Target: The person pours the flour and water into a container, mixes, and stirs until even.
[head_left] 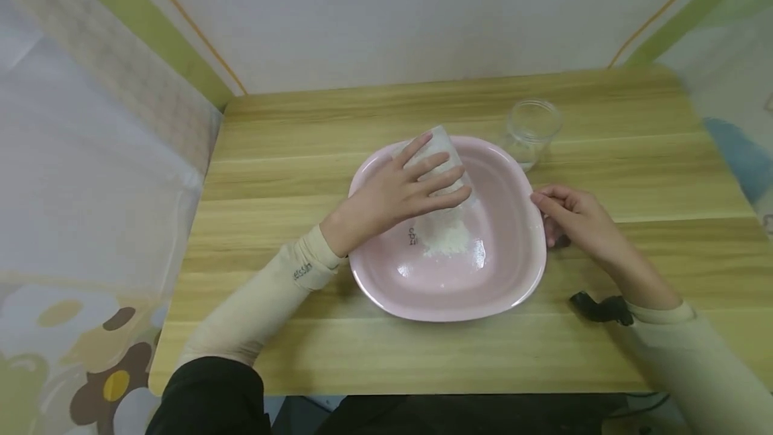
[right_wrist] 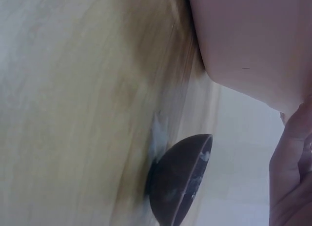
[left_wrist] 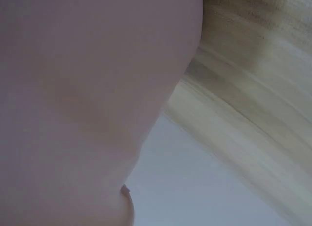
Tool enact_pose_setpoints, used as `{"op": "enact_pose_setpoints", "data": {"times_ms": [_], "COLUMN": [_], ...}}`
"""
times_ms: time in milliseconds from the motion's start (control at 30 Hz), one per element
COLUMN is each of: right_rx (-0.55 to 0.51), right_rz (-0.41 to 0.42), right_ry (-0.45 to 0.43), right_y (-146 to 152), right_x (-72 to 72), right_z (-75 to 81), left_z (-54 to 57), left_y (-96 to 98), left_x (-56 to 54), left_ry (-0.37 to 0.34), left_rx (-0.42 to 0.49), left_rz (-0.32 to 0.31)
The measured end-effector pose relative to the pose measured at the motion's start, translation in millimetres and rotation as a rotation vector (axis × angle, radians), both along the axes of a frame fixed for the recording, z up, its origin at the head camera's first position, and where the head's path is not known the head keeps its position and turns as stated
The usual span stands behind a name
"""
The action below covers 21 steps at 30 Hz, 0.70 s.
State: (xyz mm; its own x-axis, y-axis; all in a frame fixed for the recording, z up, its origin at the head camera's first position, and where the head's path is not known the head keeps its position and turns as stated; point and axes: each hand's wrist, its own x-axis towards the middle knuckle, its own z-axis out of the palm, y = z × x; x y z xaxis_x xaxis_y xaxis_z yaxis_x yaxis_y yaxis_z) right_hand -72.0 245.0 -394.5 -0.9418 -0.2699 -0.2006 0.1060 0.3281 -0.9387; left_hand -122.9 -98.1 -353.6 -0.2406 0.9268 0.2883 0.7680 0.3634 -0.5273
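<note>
A pink basin (head_left: 525,267) sits on the table, with a patch of white powder (head_left: 448,239) on its bottom. My left hand (head_left: 398,197) grips a translucent whitish container (head_left: 443,143), tilted over the basin, its fingers spread across the side; the thumb is hidden. My right hand (head_left: 574,217) pinches the basin's right rim between thumb and fingers. Below that hand lies a dark ladle (right_wrist: 180,182), white residue on its bowl, its curved handle (head_left: 600,307) near the right wrist. In the left wrist view, the basin's pale outer wall (left_wrist: 87,89) fills much of the picture.
Behind the basin's right side, close to its rim, stands a clear jar (head_left: 533,127). The wooden table (head_left: 272,153) reaches a printed white wall covering (head_left: 338,25) at the back. Printed cloth (head_left: 90,207) hangs along the left.
</note>
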Motion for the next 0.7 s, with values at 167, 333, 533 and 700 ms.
{"op": "enact_pose_setpoints", "data": {"times_ms": [167,333,533,700], "right_rx": [-0.012,-0.006,-0.008,0.0], "right_rz": [0.001,0.002,0.003,-0.003], "right_ry": [-0.007,-0.004,-0.003,0.002], "right_y": [-0.3,-0.5,-1.3,-1.0], "right_x": [0.3,-0.4,0.2,0.1], "right_z": [-0.2,-0.7,-1.6,-1.7], "left_z": [0.6,5.7,17.1,22.9], "left_y": [-3.1,-8.5,-16.2,-25.0], "left_x": [-5.9,-15.4,-19.9,-21.3], "left_ry": [-0.163,-0.338,-0.638,-0.951], "left_rx": [0.139,0.33,0.512,0.703], "left_rz": [0.019,0.053,0.128,0.157]}}
